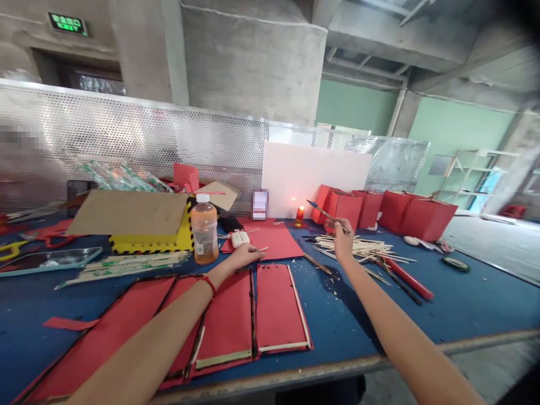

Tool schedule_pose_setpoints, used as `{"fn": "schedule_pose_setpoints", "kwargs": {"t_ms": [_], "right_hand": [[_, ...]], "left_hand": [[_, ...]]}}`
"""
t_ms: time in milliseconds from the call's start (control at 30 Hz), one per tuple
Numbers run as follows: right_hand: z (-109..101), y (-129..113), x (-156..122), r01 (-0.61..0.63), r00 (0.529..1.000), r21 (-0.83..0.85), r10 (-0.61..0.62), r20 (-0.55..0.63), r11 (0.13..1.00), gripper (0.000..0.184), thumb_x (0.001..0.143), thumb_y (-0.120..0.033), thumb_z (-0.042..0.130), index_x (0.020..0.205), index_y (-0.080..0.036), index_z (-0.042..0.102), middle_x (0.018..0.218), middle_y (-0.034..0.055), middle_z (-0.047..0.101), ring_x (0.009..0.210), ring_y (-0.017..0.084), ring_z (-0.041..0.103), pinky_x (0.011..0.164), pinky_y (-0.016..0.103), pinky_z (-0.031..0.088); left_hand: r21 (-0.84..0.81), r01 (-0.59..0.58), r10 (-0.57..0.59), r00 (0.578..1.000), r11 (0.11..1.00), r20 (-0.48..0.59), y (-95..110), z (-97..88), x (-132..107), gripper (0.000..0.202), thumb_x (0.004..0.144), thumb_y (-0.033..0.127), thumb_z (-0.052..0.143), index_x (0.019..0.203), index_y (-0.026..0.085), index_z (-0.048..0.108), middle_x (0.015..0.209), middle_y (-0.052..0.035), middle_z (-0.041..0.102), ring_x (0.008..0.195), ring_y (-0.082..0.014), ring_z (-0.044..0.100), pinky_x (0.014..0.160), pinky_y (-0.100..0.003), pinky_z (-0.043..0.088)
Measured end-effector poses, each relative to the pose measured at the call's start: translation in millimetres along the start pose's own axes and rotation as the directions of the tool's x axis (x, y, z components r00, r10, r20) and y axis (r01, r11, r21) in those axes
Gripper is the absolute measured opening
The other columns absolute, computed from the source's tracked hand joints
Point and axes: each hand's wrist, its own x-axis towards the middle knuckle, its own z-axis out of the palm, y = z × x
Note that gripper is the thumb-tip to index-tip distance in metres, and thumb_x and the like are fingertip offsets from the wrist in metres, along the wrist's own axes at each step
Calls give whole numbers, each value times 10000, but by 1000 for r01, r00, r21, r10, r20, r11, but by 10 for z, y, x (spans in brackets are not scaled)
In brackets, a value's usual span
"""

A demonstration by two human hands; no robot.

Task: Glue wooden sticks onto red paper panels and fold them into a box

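Note:
My right hand (342, 239) is raised above the blue table (350, 320), shut on a thin dark stick (328, 217) with a blue tip. My left hand (247, 256) lies over a sheet of red paper (270, 239), with a thin pale stick (261, 249) at its fingertips. Whether it grips that stick is hard to tell. A small white object (239, 238) sits just beyond those fingers. Several red paper panels (276, 306) edged with wooden strips lie below my left forearm. A loose pile of wooden sticks (354, 246) lies right of my right hand.
Several red paper boxes (427, 219) stand at the back right, near a small red candle light (299, 216). A yellow-and-black box (152, 239) with a cardboard flap and an orange-filled bottle (205, 233) stand at the back left. A red tube (409, 278) lies to the right.

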Motion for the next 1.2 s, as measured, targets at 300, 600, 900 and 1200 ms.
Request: {"fn": "schedule_pose_setpoints", "kwargs": {"t_ms": [300, 600, 900, 1200], "right_hand": [[-144, 103, 76, -213, 976, 132, 217, -14, 968, 232, 687, -420, 652, 786, -224, 577, 854, 34, 757, 884, 226, 699, 570, 274, 523], [-163, 196, 63, -376, 924, 183, 382, -1, 908, 168, 699, -362, 642, 815, -265, 571, 850, -16, 763, 932, 200, 689, 636, 295, 555], [-175, 195, 95, -391, 917, 201, 399, 1, 898, 154, 719, -364, 629, 826, -271, 569, 853, -26, 762, 893, 190, 696, 600, 280, 549], [-167, 181, 105, -398, 913, 177, 408, -23, 900, 143, 742, -370, 636, 828, -265, 590, 913, -11, 762, 910, 183, 683, 595, 265, 545]], "left_hand": [[-49, -29, 22, 989, 998, -149, -96, -7, 101, 374, 676, 507, 572, 607, 150, 660, 675, -68, 685, 712, -218, 618, 673, -301, 455], [207, -15, 83, 943, 978, -322, 10, -52, -12, 284, 816, 353, 495, 777, 159, 698, 783, -71, 702, 782, -232, 626, 715, -315, 441], [-103, -104, 71, 955, 989, -289, 39, 3, -6, 252, 768, 256, 473, 889, 148, 665, 785, -66, 674, 732, -195, 629, 661, -293, 494], [54, -98, 111, 920, 994, -376, -29, 0, 71, 320, 822, 395, 452, 705, 175, 653, 726, -54, 652, 734, -211, 579, 723, -323, 484]]}}
